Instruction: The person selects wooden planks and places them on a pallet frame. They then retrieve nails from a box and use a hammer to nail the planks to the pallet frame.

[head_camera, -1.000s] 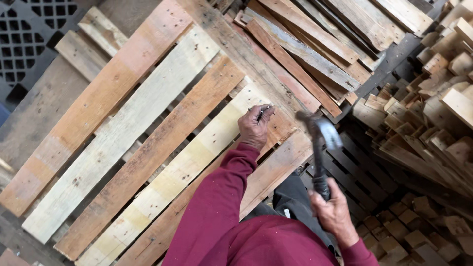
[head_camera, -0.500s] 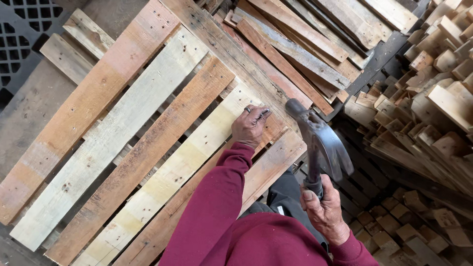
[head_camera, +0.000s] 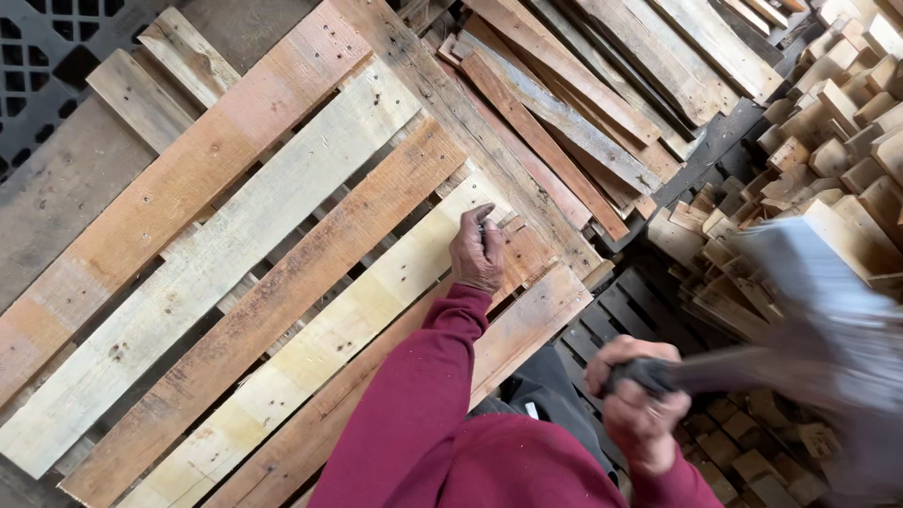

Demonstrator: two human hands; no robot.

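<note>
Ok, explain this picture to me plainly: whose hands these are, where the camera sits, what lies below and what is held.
The camera sits on the person's head and looks down, so the two hands in dark red sleeves are the person's own. The left hand rests on a wooden pallet of pale and reddish boards, its fingers pinched together on a board; what they pinch is too small to tell. The right hand grips the dark handle of a hammer, whose head is blurred with motion. Loose planks lie beyond the pallet, and a heap of small wooden blocks lies to the right.
</note>
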